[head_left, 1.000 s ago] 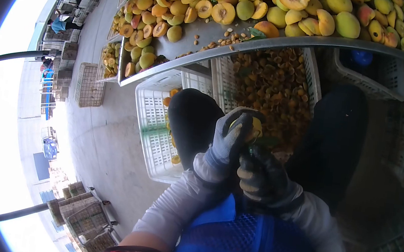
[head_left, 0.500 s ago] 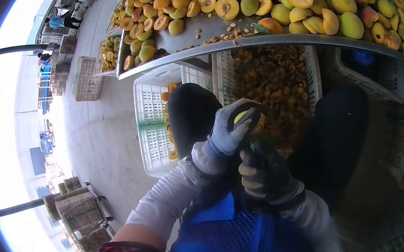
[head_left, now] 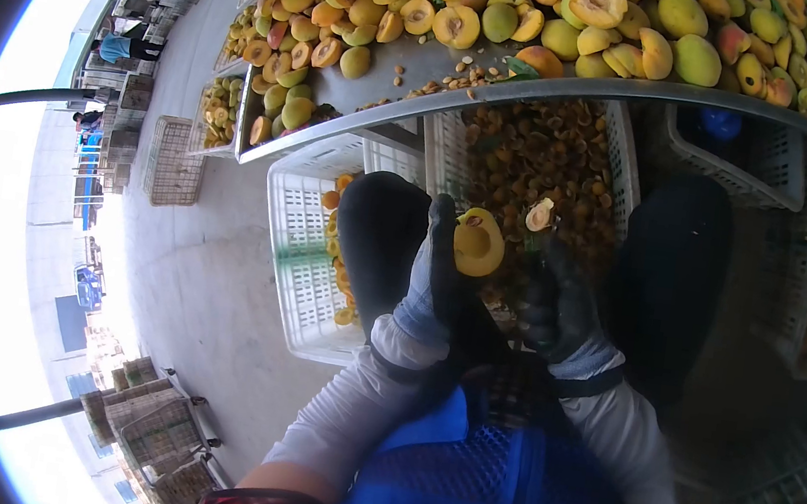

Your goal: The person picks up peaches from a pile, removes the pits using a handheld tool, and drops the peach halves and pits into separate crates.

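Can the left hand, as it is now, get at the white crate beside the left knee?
Probably not freely: the left hand is closed around a peach half. The white crate sits open beyond the left knee, with nothing covering it.

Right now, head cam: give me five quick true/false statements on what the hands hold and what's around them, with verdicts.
1. The left hand holds a halved fruit, cut face showing. True.
2. The right hand is bare. False: it wears a dark glove, and its grip is closed on a small tool, with a small piece at the tip.
3. The crate under the table between the knees is full of whole green fruit. False: it holds small brown-orange scraps and pits.
4. Whole and halved fruit lie piled on the metal table. True.
5. The white crate at the left knee is stacked on the table. False: it sits on the floor.
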